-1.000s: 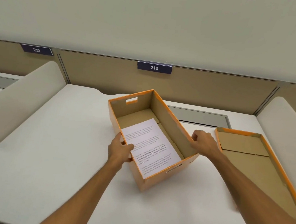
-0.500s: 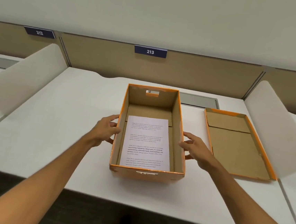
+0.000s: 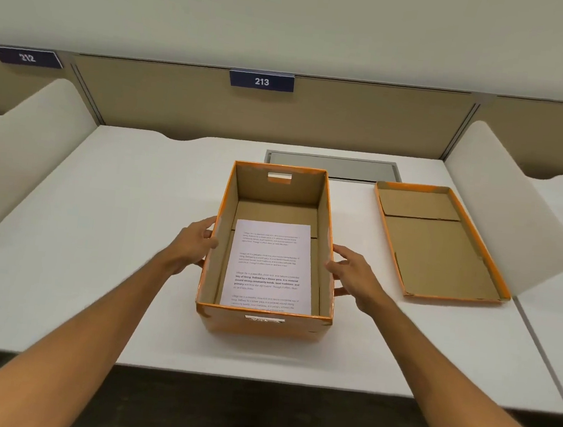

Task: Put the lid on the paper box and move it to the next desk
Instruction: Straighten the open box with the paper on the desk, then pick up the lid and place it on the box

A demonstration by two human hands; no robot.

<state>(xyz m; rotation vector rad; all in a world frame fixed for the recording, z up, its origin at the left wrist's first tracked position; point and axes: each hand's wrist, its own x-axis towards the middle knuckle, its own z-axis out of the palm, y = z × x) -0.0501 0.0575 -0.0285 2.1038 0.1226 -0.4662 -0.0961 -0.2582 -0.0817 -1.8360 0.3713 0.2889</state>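
Open orange cardboard paper box [image 3: 264, 325] (printed sheet [image 3: 269, 267] inside) on white desk [image 3: 99, 230], left hand [image 3: 194, 244] and right hand [image 3: 353, 277] flanking its sides, fingers spread, unclamped; shallow orange lid [image 3: 436, 249] upturned, right.

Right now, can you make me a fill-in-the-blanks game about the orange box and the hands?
1. The open orange cardboard box has a white printed ____ lying inside it.
2. The flat orange cardboard lid lies on the white desk, to the ____ of the box.
3. The blue sign behind the box reads ____.
4. The left hand and right hand are at the box's two long ____.

Missing words: sheet of paper; right; 213; sides
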